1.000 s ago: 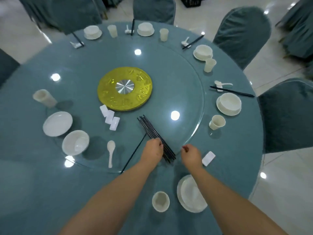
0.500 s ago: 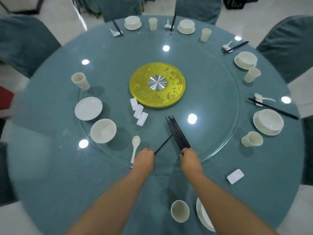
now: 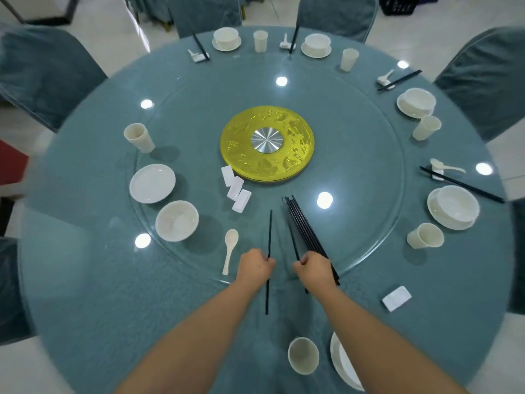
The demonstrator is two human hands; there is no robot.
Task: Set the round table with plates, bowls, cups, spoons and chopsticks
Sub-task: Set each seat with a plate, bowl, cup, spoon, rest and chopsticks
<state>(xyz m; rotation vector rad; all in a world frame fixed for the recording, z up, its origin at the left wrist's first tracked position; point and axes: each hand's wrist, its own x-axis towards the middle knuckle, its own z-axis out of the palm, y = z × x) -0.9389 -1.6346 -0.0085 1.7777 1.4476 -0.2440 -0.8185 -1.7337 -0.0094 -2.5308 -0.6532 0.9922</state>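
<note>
Overhead, a person's left hand (image 3: 255, 265) pinches one black chopstick (image 3: 269, 231) at the round table's (image 3: 85, 280) six o'clock edge. Their right hand (image 3: 314, 268) grips another beside the chopstick bundle (image 3: 305, 226); a spoon (image 3: 230, 248) lies toward seven o'clock.

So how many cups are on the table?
6: two at the far edge, two on the right, one on the left, one nearest the person.
</note>
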